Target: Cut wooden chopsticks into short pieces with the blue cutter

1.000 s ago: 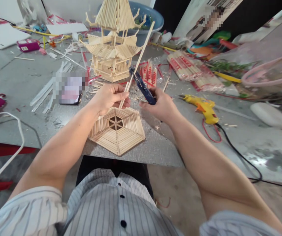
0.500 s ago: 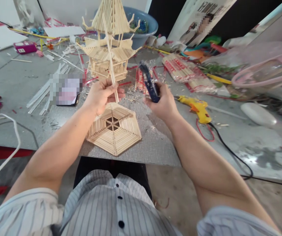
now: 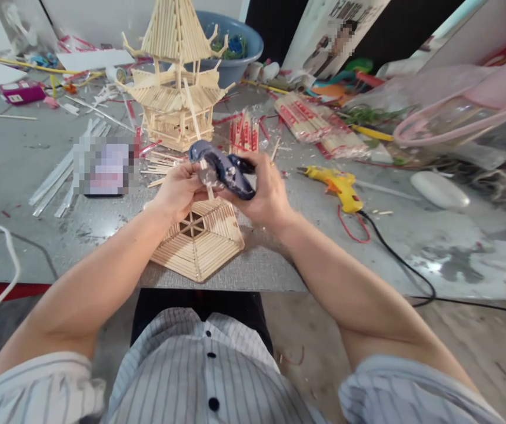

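Note:
My left hand (image 3: pixel 179 193) is closed around a thin pale wooden stick (image 3: pixel 191 108), which slants upward in front of the pagoda model. Gripped in my right hand (image 3: pixel 271 193) is a dark blue hand cutter (image 3: pixel 230 171); its head lies across the stick, just above my left fingers. Whether the blades touch the wood I cannot tell. Below both hands, a hexagonal panel of wooden sticks (image 3: pixel 197 256) with a spoked centre hole lies flat at the table's near edge. The stick-built pagoda model (image 3: pixel 176 97) stands upright behind my hands.
A yellow glue gun (image 3: pixel 336 185) with a black cord lies to the right, near a white oval object (image 3: pixel 440 189). Wrapped chopstick packs (image 3: pixel 301 118) are farther back. On the left are a phone (image 3: pixel 109 168) and clear sticks (image 3: pixel 65 168). A blue basin (image 3: pixel 239 50) stands behind.
The cutter in my right hand has moved left and turned, from apart to across the stick. My left hand still holds the stick, now lower. The whole view has shifted slightly.

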A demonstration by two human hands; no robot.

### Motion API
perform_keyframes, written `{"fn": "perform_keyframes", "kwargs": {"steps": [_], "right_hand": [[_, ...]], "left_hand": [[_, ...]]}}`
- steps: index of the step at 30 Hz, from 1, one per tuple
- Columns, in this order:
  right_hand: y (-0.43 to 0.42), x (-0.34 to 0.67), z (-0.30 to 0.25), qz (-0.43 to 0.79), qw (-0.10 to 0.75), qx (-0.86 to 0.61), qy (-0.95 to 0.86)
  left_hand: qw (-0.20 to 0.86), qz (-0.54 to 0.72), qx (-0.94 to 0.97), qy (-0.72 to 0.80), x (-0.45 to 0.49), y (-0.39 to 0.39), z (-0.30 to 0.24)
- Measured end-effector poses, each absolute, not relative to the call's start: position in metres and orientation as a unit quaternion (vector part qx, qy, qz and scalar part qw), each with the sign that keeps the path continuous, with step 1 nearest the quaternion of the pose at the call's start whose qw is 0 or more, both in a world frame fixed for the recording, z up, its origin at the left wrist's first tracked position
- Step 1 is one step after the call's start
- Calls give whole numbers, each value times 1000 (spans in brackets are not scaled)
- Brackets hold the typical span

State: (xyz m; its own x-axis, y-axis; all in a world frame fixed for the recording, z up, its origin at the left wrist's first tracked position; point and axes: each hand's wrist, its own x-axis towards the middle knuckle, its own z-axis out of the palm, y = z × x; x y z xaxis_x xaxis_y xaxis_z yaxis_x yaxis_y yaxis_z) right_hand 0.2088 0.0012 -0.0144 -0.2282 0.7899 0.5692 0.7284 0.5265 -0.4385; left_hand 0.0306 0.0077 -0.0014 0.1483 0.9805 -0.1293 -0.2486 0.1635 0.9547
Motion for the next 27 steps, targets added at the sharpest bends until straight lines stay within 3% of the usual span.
{"fn": "perform_keyframes", "kwargs": {"steps": [4,7,10,14,27], "right_hand": [[6,255,25,-20,412,-639,-649],[0,297,39,-42,322,-789,-521],[-16,328,28,-17,239,-851,-468],[-30,351,-3,22,165,-877,-451],[6,370,-26,28,187,-864,-466]], "left_hand": [[607,478,455,442,26,6,4],[591,473,479,444,25,6,5],[583,471,493,442,25,7,4],[575,470,503,442,25,9,0],[575,462,506,447,24,12,-3]]}}
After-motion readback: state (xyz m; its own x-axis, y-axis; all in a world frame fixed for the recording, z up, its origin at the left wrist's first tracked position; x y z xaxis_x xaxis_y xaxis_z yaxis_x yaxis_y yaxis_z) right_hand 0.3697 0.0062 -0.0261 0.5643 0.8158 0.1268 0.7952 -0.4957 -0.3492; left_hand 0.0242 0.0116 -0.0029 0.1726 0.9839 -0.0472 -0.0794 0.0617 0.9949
